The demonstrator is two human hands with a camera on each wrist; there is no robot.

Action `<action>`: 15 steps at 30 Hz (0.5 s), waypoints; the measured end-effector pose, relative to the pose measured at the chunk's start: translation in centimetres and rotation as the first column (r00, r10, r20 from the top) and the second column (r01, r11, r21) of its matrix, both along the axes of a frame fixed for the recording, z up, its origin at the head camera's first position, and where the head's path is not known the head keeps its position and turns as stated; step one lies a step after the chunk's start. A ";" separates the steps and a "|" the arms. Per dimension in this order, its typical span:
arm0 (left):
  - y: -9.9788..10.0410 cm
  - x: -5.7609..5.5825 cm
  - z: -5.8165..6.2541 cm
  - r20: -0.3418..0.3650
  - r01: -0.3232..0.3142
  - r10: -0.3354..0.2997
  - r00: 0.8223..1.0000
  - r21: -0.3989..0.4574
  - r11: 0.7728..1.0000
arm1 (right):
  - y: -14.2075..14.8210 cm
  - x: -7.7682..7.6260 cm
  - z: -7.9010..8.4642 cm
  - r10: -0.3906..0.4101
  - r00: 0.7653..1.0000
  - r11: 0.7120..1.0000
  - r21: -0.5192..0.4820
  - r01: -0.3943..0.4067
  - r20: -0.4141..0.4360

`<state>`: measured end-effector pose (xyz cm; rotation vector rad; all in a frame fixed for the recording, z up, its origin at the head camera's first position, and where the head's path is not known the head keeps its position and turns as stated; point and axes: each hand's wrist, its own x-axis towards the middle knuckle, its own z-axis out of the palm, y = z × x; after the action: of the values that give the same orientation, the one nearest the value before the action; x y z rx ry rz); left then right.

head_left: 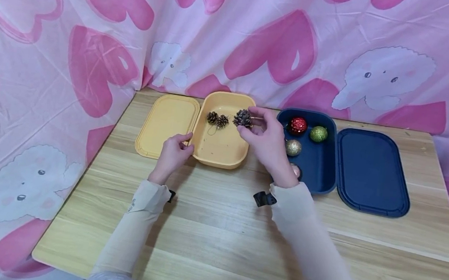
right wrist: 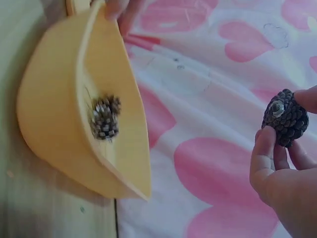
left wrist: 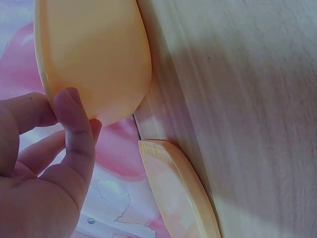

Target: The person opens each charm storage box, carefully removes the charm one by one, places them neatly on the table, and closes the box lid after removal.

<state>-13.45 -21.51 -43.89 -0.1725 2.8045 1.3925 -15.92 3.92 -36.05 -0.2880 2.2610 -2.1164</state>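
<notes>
My left hand (head_left: 173, 154) pinches the near left rim of a yellow plastic box (head_left: 221, 163), thumb and fingers on either side of the edge. A brown pine cone (head_left: 242, 118) is held in the fingertips of my right hand (head_left: 267, 140), over the box's right side in the head view. The right wrist view shows this pine cone (right wrist: 286, 117) up in the air, thumb and fingers around it. Inside the yellow box lie two smaller pine cones (head_left: 222, 121), one with a thin string loop.
To the right stands a dark blue box (head_left: 315, 165) with several glittery balls, red (head_left: 297, 126), green (head_left: 318, 134) and gold (head_left: 293, 147) among them; my right hand partly hides it. A blue lid (head_left: 374, 171) and a yellow lid (head_left: 167, 125) flank the boxes. A pink curtain (head_left: 219, 34) hangs behind.
</notes>
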 end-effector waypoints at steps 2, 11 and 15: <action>0.0 0.0 0.0 -0.001 0.003 -0.003 1.000 0.000 1.000 | -0.1 0.7 -0.3 0.016 1.000 0.999 -0.041 -0.015 0.020; -0.1 0.0 -0.1 -0.014 0.007 -0.007 1.000 -0.011 1.000 | -1.1 3.5 -2.8 0.140 0.986 0.989 -0.068 -0.135 0.087; -0.1 0.0 -0.1 -0.006 0.008 -0.008 1.000 -0.007 1.000 | -1.4 4.6 -3.9 0.174 0.979 0.985 -0.005 -0.174 0.107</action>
<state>-13.43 -21.65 -44.01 -0.1571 2.8122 1.3849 -11.27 2.52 -39.97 -0.3488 2.0980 -1.9897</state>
